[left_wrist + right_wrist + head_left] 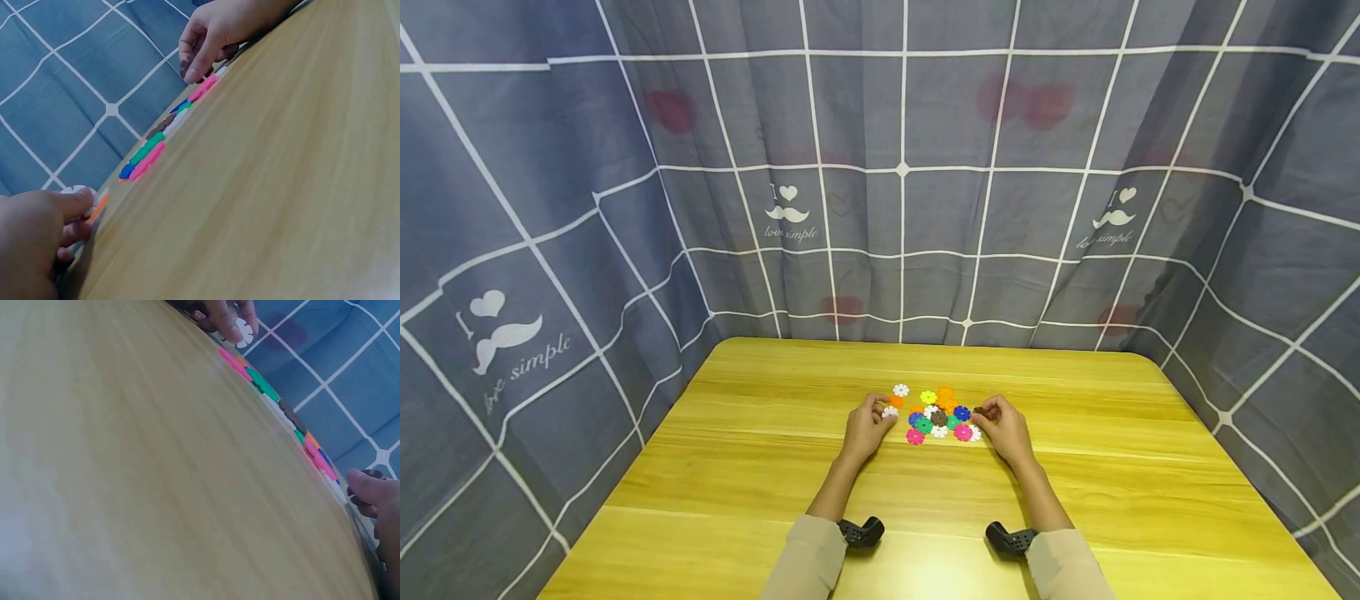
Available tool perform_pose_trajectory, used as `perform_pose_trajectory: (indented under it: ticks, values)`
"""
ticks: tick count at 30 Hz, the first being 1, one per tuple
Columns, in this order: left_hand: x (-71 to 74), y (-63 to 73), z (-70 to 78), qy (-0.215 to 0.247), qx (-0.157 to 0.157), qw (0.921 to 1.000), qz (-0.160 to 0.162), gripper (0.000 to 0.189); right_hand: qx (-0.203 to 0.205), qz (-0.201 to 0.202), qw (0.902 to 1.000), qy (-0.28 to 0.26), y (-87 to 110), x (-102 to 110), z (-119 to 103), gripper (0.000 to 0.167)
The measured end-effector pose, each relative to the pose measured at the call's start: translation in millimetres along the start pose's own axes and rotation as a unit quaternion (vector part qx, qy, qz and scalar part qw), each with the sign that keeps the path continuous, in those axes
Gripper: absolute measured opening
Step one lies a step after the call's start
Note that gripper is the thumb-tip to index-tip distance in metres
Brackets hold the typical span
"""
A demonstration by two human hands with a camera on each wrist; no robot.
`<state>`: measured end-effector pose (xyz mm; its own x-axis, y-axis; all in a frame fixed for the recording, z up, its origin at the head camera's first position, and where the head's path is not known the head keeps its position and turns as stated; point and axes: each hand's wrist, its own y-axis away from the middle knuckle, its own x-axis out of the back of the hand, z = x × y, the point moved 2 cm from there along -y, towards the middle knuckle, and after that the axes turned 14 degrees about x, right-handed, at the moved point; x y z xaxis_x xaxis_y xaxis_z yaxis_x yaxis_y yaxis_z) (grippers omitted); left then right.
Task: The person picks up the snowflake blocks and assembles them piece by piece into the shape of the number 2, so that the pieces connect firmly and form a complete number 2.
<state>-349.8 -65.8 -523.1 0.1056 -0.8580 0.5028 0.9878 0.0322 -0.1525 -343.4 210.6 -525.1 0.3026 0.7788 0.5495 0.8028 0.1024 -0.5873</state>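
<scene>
My left hand (868,429) pinches a white notched plastic disc (244,334) between thumb and fingers, left of the disc group. An orange disc (100,208) shows right beside those fingertips. On the other side, my right hand (1006,429) holds a brown notched disc (185,67) by its edge, close to a blue disc (962,412). Between the hands lies a cluster of flat discs, among them a second brown disc (939,418), a green one (923,426) and a pink one (915,436). Another pink disc (963,432) overlaps a white one at the right.
A loose white disc (901,389) lies beyond the left hand. Yellow (928,397) and several orange discs (946,394) sit at the back of the cluster. The wooden table (760,467) ends at a grey checked curtain (865,208). Black devices (862,532) are strapped at both wrists.
</scene>
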Motion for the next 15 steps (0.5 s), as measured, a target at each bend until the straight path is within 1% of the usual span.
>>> perform_pose_trajectory:
  ticks: [3,6,10,13,15]
  values:
    - [2.1,1.3,0.3,0.055,0.020,0.9983,0.006,0.027,0.001,0.035,0.9992,-0.018,1.4,1.9,-1.0,0.018]
    - [3.7,3.7,1.0,0.110,0.050,0.9927,-0.003,0.023,0.009,0.072,0.9969,-0.031,2.9,2.7,-1.5,0.012]
    - [3.1,8.9,3.8,0.176,0.084,0.9799,-0.043,0.024,0.038,0.106,0.9923,-0.052,5.1,1.1,-5.1,0.007]
    - [-0.9,13.3,7.2,0.211,0.094,0.9697,-0.079,0.028,0.063,0.117,0.9877,-0.082,7.2,-2.4,-12.4,0.006]
    - [-5.0,16.5,10.2,0.233,0.093,0.9624,-0.104,0.030,0.080,0.116,0.9848,-0.101,8.7,-6.0,-19.3,0.008]
